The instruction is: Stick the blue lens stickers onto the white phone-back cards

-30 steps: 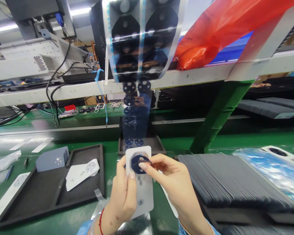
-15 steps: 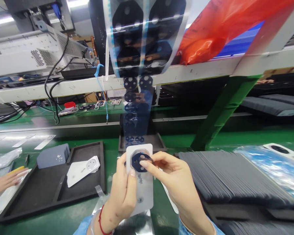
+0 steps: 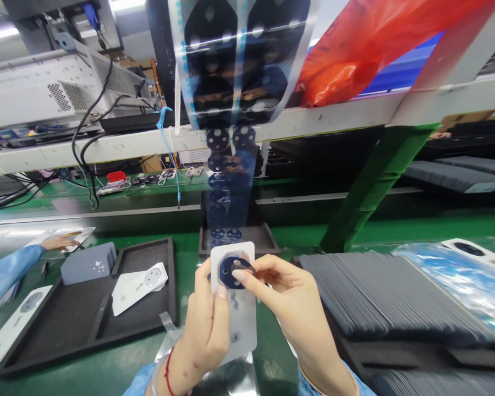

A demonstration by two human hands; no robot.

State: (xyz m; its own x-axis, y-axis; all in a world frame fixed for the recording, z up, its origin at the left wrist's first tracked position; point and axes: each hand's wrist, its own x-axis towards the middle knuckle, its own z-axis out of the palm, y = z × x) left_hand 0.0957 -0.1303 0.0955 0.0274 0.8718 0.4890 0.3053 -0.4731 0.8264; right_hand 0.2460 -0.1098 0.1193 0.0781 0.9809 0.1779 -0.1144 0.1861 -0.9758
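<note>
My left hand point(image 3: 204, 324) grips a pale phone back cover point(image 3: 244, 324) by its left edge, thumb in front and fingers behind. Against the round camera area near the cover's top lies a dark sticker point(image 3: 230, 278) with several holes. My right hand point(image 3: 292, 297) pinches the sticker's right edge between thumb and finger. Whether the sticker is fully stuck down I cannot tell. Behind the cover hangs a clear strip point(image 3: 231, 203) bearing pairs of similar dark stickers, coming down from a larger sheet point(image 3: 235, 60).
A black tray point(image 3: 171, 291) at the left holds white covers point(image 3: 136, 289) and grey-blue covers point(image 3: 84, 264). To the right stand rows of dark panels point(image 3: 379, 297) beside clear plastic wrap point(image 3: 449, 280). A green-wrapped post point(image 3: 375, 192) rises behind. A co-worker's hand point(image 3: 60, 242) is at far left.
The co-worker's hand has moved from the cover at lower left up to the covers at the back. My hands hold nearly the same position, the view having shifted slightly.
</note>
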